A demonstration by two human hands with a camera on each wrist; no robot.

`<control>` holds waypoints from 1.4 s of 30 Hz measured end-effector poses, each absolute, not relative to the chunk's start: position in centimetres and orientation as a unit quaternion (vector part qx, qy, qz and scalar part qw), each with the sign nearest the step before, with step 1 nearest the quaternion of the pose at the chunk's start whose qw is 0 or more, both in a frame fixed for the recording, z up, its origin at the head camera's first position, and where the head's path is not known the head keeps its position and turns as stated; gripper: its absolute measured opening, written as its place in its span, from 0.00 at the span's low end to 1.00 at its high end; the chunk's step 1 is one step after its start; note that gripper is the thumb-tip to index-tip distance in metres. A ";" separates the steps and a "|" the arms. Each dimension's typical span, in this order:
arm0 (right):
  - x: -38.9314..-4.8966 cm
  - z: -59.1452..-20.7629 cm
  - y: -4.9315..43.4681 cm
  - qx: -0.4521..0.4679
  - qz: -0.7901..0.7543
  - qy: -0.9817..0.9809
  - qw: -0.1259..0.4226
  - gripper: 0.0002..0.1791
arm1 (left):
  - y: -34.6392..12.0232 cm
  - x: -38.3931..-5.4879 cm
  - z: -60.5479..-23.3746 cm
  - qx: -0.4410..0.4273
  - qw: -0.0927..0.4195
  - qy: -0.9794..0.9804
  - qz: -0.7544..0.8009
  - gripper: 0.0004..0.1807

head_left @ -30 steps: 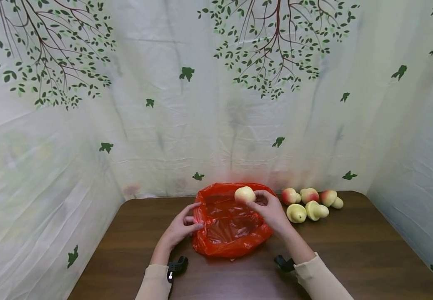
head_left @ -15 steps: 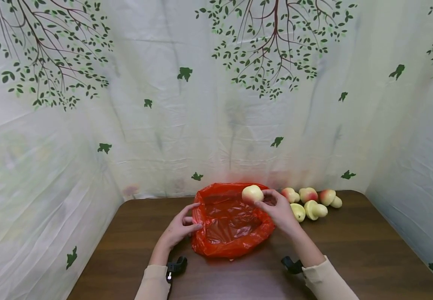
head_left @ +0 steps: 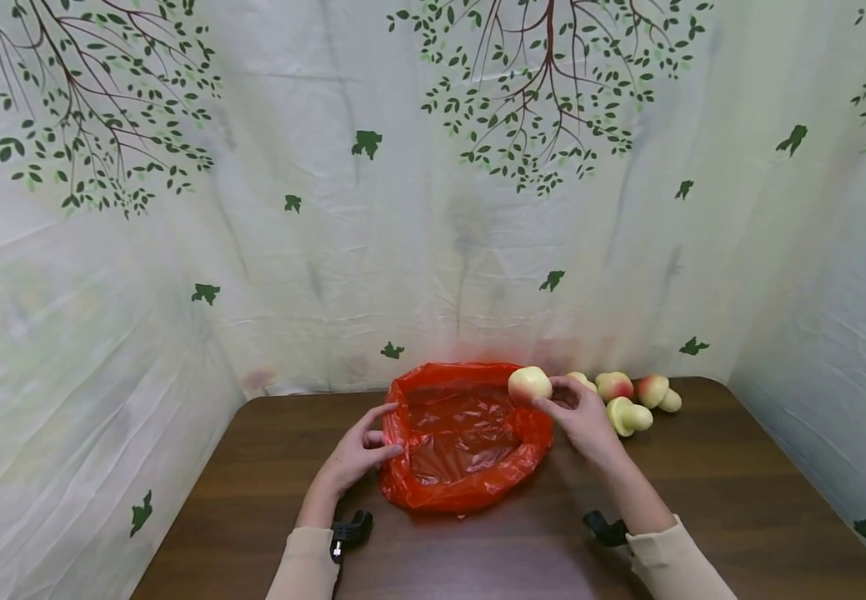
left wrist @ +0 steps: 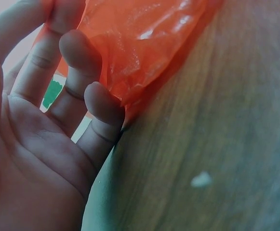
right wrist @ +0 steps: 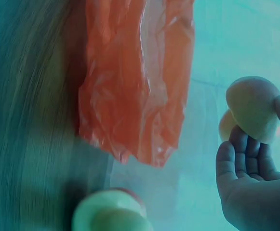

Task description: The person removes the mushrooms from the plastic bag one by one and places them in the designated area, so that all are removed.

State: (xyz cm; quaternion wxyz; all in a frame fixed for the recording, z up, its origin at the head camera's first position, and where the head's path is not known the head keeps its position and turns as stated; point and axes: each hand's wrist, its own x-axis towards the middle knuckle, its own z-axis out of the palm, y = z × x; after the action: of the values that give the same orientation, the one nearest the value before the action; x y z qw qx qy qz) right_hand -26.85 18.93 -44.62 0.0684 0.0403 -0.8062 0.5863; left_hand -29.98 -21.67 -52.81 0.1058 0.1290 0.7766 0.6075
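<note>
A red plastic bag [head_left: 470, 492] stands on the table with its mouth spread wide. My left hand [head_left: 353, 454] holds the bag's left side, its fingers bent against the plastic in the left wrist view. Over the bag's right rim, my right hand [head_left: 583, 417] pinches a cream and red toy mushroom [head_left: 529, 386] between thumb and fingers; its rounded cap and stem show in the right wrist view. Right of that hand lie several similar mushrooms, including a pale one [head_left: 629, 417] and a red-capped one [head_left: 658, 392]. Another is partly hidden by the hand.
The brown wooden table [head_left: 703, 508] ends at a hanging cloth [head_left: 470, 250] printed with leaves and branches. Cloth also hangs on both sides. A small white speck [left wrist: 201, 179] lies on the table near the bag.
My right hand has moved right with the mushroom, from over the bag's opening to its right rim, covering more of the loose mushrooms. The left hand stays at the bag's left side.
</note>
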 end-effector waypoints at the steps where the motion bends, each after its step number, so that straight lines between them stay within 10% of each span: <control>1: -26.8 -44.6 19.2 0.039 0.586 -0.806 0.071 0.25 | -21.7 -30.0 -52.8 0.129 0.105 0.777 0.607 0.41; 42: -26.0 -44.8 28.5 -0.036 0.591 -0.800 0.095 0.33 | -21.8 -29.7 -52.7 0.126 0.104 0.783 0.600 0.40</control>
State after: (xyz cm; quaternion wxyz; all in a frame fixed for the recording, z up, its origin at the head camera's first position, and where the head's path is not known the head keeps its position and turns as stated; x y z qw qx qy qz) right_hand -26.03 28.50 -44.79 0.0953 -0.0361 -0.8003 0.5909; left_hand -29.71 -21.85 -52.72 0.1039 0.1255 0.7829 0.6004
